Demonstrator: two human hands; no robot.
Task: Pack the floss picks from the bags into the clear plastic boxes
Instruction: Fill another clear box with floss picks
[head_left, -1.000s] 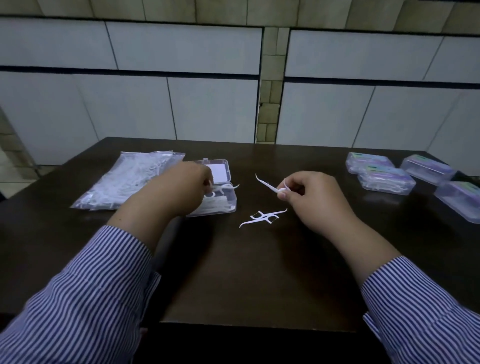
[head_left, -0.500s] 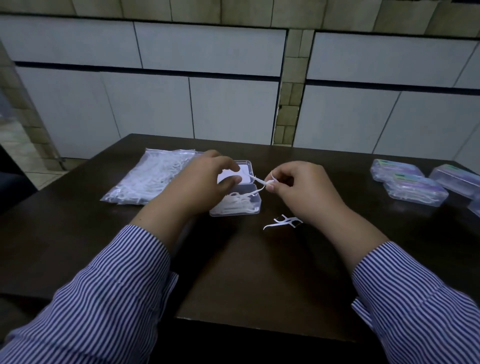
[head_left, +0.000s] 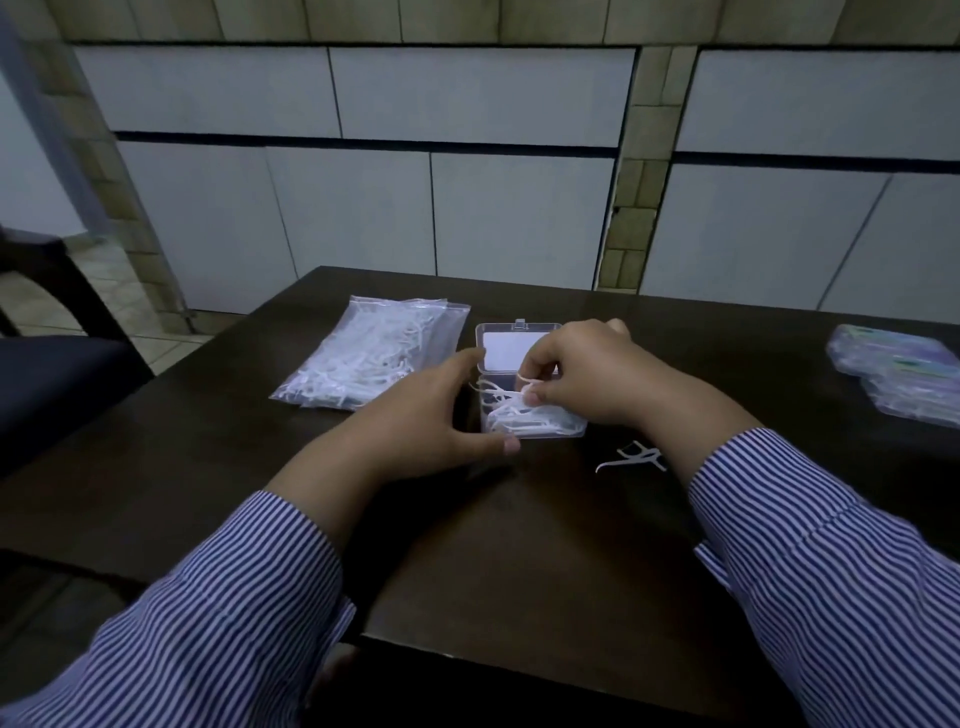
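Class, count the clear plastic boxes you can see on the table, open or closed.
3, possibly more. One open box sits between the hands, holding floss picks. At least two closed boxes lie at the table's right edge; blur and the frame edge may hide others.

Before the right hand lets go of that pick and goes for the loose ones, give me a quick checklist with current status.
1. Open box steadied: ok, left hand rests against its left side.
2. Lid open and clear of the fill: ok.
3. Floss pick over the box: ok, in the right hand grip, among those already inside.
4. Pick fully seated below the rim: cannot tell, fingers hide it.
5. Loose picks reachable: ok, on the table beside the right wrist.
6. Bag supply left: ok, many picks.
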